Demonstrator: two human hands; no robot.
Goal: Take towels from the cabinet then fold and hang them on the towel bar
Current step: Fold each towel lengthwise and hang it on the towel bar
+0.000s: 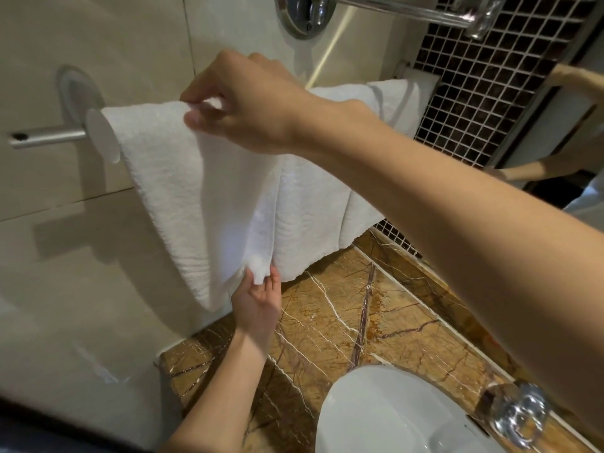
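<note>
Towel (183, 178): white, ribbed terry, folded; draped over towel bar (49, 136) at 10 o'clock of view, against pale wall tile (65, 34). Hangs down both sides of bar, front panel falling toward marble counter (343, 322) at 6 o'clock. Surface lightly rumpled, vertical crease running down centre; lower hem uneven, left corner dropping lower than right.

Second towel (385, 103): same white cloth, on same bar toward 2 o'clock, partly hidden behind forearm.

Right hand (248, 109): at 12 o'clock of towel, on top fold over bar. Thumb and forefinger pinched closed on small tuck of cloth; other fingers curled. Likely purpose: pinning towel at bar so it stays put while lower edge is tugged.

Left hand (258, 299): at 6 o'clock of towel, palm up beneath hem. Fingertips closed around a bunched bit of bottom edge. Likely purpose: drawing front panel down and straight to level hem.

Placement judged near complete; smoothing and evening of hem outstanding.

Also present: basin (392, 413) at 5 o'clock, chrome tap handle (516, 413) at 4 o'clock, dark mosaic tile (474, 93) at 1 o'clock, upper chrome rail (408, 9) at 12 o'clock.
</note>
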